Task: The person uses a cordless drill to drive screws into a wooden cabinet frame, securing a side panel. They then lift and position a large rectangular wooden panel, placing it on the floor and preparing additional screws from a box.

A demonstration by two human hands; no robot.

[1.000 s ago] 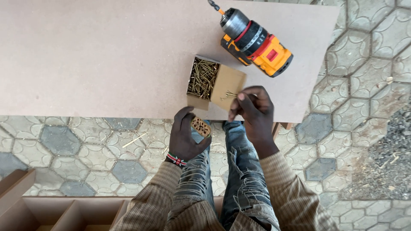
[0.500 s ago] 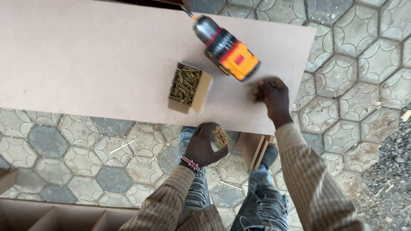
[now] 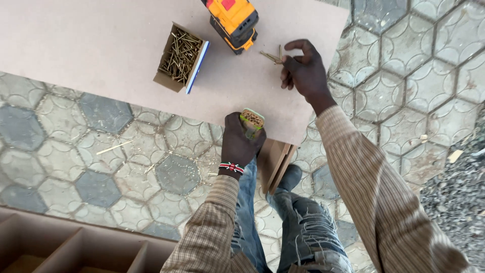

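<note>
Head view, looking straight down over the person's arms and knees. The left hand (image 3: pixel 241 144) is closed around a small green-rimmed container (image 3: pixel 251 120) packed with upright brown pieces, held at the near edge of the board (image 3: pixel 91 45); a beaded wristband (image 3: pixel 231 167) circles that wrist. The right hand (image 3: pixel 303 72) rests on the board toward its far right corner, fingers curled, with thumb and forefinger pinched at a few loose screws (image 3: pixel 272 55) lying on the surface; whether a screw is actually gripped cannot be told. Just left of those screws stands a yellow and black cordless drill (image 3: pixel 233 20), partly cut off by the top of the frame. Farther left on the board sits an open cardboard box of screws (image 3: pixel 181 58), its blue-edged flap folded out. The board lies above a pavement of hexagonal paving stones (image 3: pixel 106 151). Below its edge, a wooden piece (image 3: pixel 275 164) leans beside the person's jeans (image 3: pixel 298 227). A wooden frame with compartments (image 3: pixel 76 247) occupies the lower left corner.
</note>
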